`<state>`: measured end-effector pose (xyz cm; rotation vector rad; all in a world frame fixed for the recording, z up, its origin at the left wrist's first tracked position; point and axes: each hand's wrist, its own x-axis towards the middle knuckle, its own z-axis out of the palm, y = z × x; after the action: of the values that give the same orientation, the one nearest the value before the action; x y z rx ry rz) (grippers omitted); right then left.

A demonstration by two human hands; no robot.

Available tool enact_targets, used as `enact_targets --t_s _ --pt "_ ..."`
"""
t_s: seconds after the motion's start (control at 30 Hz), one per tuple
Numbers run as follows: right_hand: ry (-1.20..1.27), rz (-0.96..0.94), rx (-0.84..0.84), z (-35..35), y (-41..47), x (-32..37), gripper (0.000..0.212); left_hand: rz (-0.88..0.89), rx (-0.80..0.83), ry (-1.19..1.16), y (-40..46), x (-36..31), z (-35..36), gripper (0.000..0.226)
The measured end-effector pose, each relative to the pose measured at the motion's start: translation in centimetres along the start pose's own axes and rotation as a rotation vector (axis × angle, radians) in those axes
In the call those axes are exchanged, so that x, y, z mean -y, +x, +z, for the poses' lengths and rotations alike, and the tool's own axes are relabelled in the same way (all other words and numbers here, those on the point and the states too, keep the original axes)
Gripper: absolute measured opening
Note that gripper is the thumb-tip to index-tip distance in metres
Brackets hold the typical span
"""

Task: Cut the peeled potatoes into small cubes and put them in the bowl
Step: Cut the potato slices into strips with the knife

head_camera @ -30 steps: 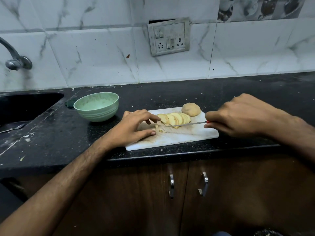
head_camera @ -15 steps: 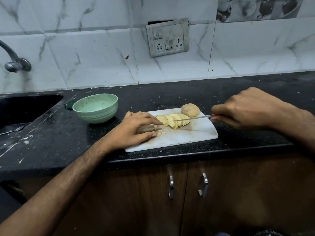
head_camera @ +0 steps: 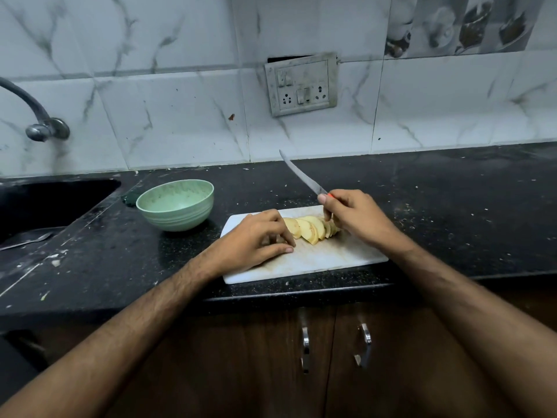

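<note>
A row of potato slices point(head_camera: 310, 229) lies on the white cutting board point(head_camera: 331, 257) at the counter's front edge. My left hand point(head_camera: 256, 239) rests on the board at the left end of the slices, fingers curled down against small potato bits. My right hand point(head_camera: 355, 215) grips the knife point(head_camera: 301, 173) by its orange handle, blade raised and pointing up-left off the board, while its fingers touch the right end of the slices. The whole peeled potato is hidden behind my right hand. The green bowl point(head_camera: 176, 205) stands left of the board and looks empty.
A black sink point(head_camera: 45, 203) with a utensil point(head_camera: 27, 241) in it lies at the left, under a tap point(head_camera: 39, 122). The black counter point(head_camera: 467, 200) stretches right. A socket plate point(head_camera: 301, 84) is on the tiled wall. Cabinet doors with handles point(head_camera: 306, 345) are below.
My right hand has lifted the knife from lying flat across the slices, swinging the blade up and left, and has moved in over the slices' right end. The left hand stayed at the left end.
</note>
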<state>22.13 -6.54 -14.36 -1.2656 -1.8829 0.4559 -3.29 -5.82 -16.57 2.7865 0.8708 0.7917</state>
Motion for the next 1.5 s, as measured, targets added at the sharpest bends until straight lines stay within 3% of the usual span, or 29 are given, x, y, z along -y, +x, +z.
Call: enact_targets --t_s 0.23,0.53,0.67,0.8,1.03,1.17,1.3,1.5 --pt "0.363 0.061 0.018 2.3 -0.2 0.0 0.042 -0.119 -0.096 0.012 -0.6 1.7 -0.7 0.004" --pt "0.454 0.062 0.037 2.4 -0.6 0.2 0.042 -0.243 -0.165 -0.105 0.6 1.6 0.0 0.003" --pt "0.486 0.072 0.041 2.2 -0.7 0.2 0.041 -0.274 -0.198 -0.223 0.2 1.5 -0.4 0.017" --pt "0.475 0.061 0.053 2.3 -0.7 0.3 0.042 -0.194 -0.175 -0.179 -0.5 1.7 -0.9 0.017" --pt "0.491 0.066 0.064 2.2 -0.8 0.3 0.041 0.168 0.036 0.363 -1.0 2.8 -1.2 0.028" --pt "0.496 0.074 0.066 2.2 -0.8 0.4 0.042 0.268 0.018 0.422 -0.3 3.6 -1.2 0.029" --pt "0.487 0.082 0.064 2.1 -0.9 0.3 0.043 0.129 -0.003 0.321 0.1 4.2 -1.1 0.03" --pt "0.507 0.088 0.068 2.3 -0.9 0.2 0.041 -0.076 -0.092 0.226 1.2 5.7 -0.8 0.014"
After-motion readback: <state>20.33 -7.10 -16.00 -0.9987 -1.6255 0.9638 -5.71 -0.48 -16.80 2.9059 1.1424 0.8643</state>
